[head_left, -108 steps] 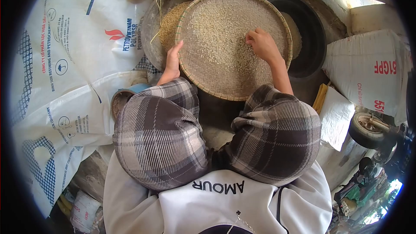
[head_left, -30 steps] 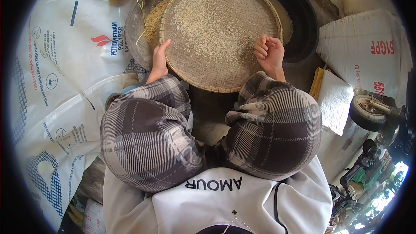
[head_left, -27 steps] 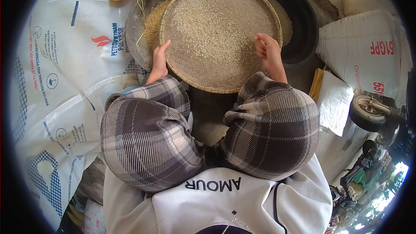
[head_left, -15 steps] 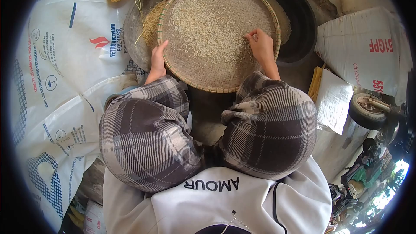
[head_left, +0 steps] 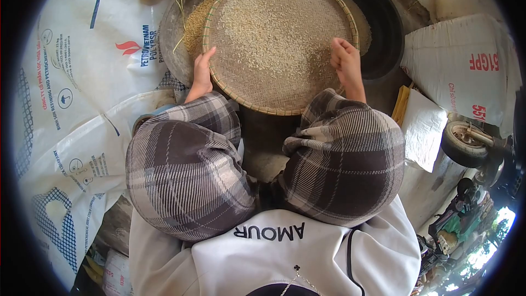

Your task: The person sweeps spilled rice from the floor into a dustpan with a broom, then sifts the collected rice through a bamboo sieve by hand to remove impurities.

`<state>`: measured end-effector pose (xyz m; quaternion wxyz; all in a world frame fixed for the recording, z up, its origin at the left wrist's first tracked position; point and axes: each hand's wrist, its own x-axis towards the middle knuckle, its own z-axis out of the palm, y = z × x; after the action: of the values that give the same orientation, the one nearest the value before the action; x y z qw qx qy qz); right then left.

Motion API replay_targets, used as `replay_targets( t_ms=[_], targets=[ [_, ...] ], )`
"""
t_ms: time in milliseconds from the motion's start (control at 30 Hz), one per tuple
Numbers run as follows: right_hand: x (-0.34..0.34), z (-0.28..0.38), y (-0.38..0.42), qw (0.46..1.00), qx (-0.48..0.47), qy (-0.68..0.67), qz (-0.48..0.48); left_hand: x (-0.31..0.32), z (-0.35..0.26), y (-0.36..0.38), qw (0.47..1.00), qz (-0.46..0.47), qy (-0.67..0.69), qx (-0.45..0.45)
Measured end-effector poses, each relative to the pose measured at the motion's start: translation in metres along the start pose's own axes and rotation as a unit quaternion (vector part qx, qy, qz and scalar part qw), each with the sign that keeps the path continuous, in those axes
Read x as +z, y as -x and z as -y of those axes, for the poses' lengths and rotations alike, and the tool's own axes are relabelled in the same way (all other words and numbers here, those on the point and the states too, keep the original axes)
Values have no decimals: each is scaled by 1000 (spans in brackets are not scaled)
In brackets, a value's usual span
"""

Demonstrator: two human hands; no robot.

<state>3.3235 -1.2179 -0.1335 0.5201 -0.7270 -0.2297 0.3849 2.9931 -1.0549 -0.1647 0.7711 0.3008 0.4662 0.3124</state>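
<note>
"PETROVIETNAM" stands in dark blue beside a red flame logo (head_left: 127,48) on the white sheeting (head_left: 93,71) at left, which also reads "BINH SON REFINING AND" near a circled umbrella sign (head_left: 65,98). The white sack (head_left: 446,71) at right bears red "51GPF" and "551". The white top (head_left: 235,263) reads "AMOUR", upside down.

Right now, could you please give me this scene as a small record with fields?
left hand: at the left rim of the woven tray, fingers partly hidden
right hand: curled over the tray's right edge, contents unclear
on tray: pale grains, loosely spread
left basin: grey, golden grain inside, partly hidden by tray
right basin: black, partly hidden by tray
</note>
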Motion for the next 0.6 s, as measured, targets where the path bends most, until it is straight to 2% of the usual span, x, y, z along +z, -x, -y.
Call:
replay_targets(
  t_ms=[33, 67, 100, 233, 267, 300, 333, 367, 400, 433, 533, 600],
  targets=[
    [-13, 0, 2, 965, 32, -246, 84, -4, 3, -2, 1000, 1, 1, -1],
    [-19, 6, 7, 864, 61, -474, 162, -2, 1, -2, 1000, 3, 1, -1],
    [-22, 12, 12, 813, 87, -553, 162, 0, 0, -2, 1000, 4, 3, -2],
    [-19, 15, 17, 781, 68, -600, 161, -5, 3, -5, 1000, 7, -1, -15],
    [-19, 14, 15, 892, 79, -433, 105, -4, 2, -4, 1000, 7, -1, -16],
    [-19, 12, 13, 964, 86, -247, 45, -4, 1, -3, 1000, 6, -1, -15],
    [-16, 8, 11, 964, 86, -247, 46, -4, 1, -3, 1000, 8, -12, -5],
    [-11, 4, 10, 996, 52, -64, -13, -4, 1, -4, 1000, 12, -24, 6],
    [-7, 0, 8, 990, 17, 122, -73, -4, 1, -4, 1000, 12, -23, 6],
    [2, 4, 12, 967, -45, 212, -135, -3, 1, -4, 1000, 13, -23, 2],
    [13, 0, 12, 945, -64, 262, -185, -3, 0, -3, 1000, 11, -26, -1],
    [16, 8, 16, 941, -46, 282, -179, 0, -1, -1, 1000, 8, -29, 0]
  ],
)
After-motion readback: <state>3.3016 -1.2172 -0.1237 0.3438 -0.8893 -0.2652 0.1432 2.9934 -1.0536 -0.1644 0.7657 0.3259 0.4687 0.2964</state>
